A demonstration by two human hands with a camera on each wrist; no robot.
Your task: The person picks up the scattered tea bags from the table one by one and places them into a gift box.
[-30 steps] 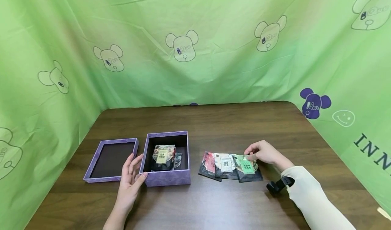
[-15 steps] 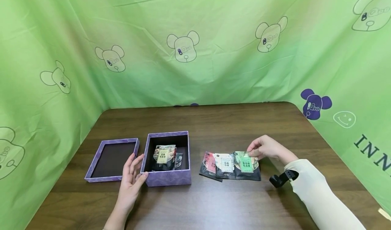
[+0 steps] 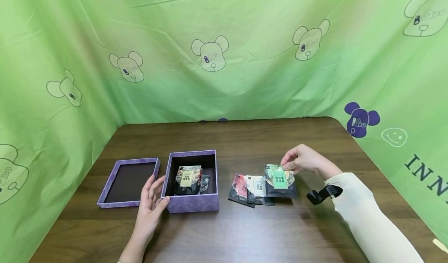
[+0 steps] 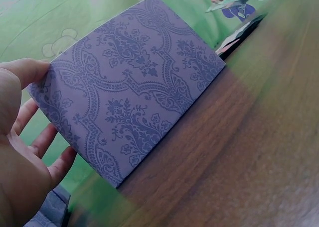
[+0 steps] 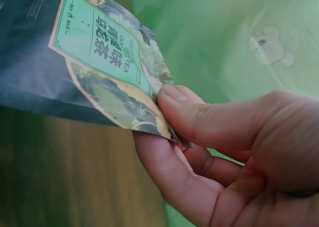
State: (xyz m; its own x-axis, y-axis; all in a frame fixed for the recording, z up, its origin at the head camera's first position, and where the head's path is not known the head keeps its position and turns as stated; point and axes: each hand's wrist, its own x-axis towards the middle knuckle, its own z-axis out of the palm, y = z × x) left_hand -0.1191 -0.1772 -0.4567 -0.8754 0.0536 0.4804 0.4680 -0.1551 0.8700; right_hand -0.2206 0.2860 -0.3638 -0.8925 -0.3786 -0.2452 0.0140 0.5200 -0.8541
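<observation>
My right hand (image 3: 303, 160) pinches the top right corner of a green-labelled tea sachet (image 3: 280, 179) between thumb and fingers. The right wrist view shows "TEA" print on this sachet (image 5: 99, 48), lifted off the table. Beside it, a white-labelled sachet (image 3: 257, 189) and a red-labelled one (image 3: 239, 189) lie overlapping. My left hand (image 3: 149, 206) rests at the near left corner of an uncovered purple patterned box (image 3: 192, 203), thumb on the corner, relaxed fingers along its left side. Inside that box lie a yellow-labelled sachet (image 3: 188, 180) and others partly hidden beneath.
The purple box lid (image 3: 131, 183) lies upturned left of the box, its dark inside facing up. A brown wooden table (image 3: 224, 236) carries everything. Green cloth (image 3: 175, 92) with bear prints hangs behind and at both sides.
My right hand has raised the green-labelled sachet off the table, away from me and slightly left, above the white-labelled one's side. The left hand and box stay put.
</observation>
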